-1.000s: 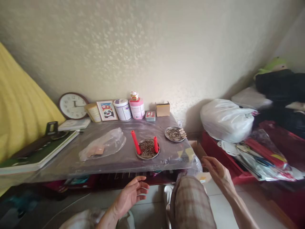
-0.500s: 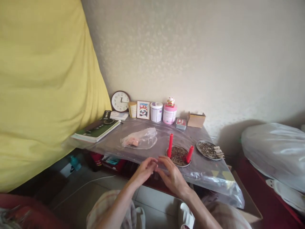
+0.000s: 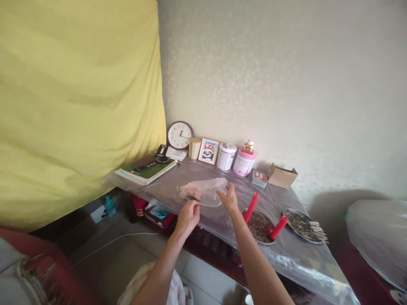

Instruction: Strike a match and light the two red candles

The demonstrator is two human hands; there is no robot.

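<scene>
A person's two bare hands have parted from their near-touching pose half a second ago and now reach over the table point(image 3: 162, 192) to a clear plastic bag point(image 3: 211, 195) with something pinkish inside. The left hand point(image 3: 189, 216) is curled at the bag's front edge; whether it pinches plastic, I cannot tell. The right hand point(image 3: 229, 199) has thumb and fingers spread at its right end. So the bag, left of two red candles point(image 3: 252, 207), lies within reach of both.
</scene>
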